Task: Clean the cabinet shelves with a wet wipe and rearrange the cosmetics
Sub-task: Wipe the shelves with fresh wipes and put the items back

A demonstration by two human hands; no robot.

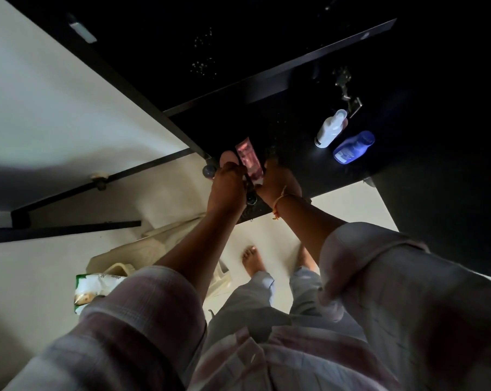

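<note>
A pink cosmetic tube (249,160) stands over the front edge of the dark cabinet shelf (300,153). My left hand (228,183) and my right hand (278,180) both hold it from either side, fingers curled round its lower end. A small dark object sits between my wrists, too dim to identify. Farther right on the same shelf stand a white bottle (330,128) and a blue bottle (352,147), apart from my hands. No wet wipe shows in my hands.
A green and white wipes pack (96,287) lies on the pale floor at the lower left, next to a cream bag (154,249). An upper dark shelf (281,64) runs across above. A door hinge (344,83) is at the right. My bare feet (251,261) stand below the shelf.
</note>
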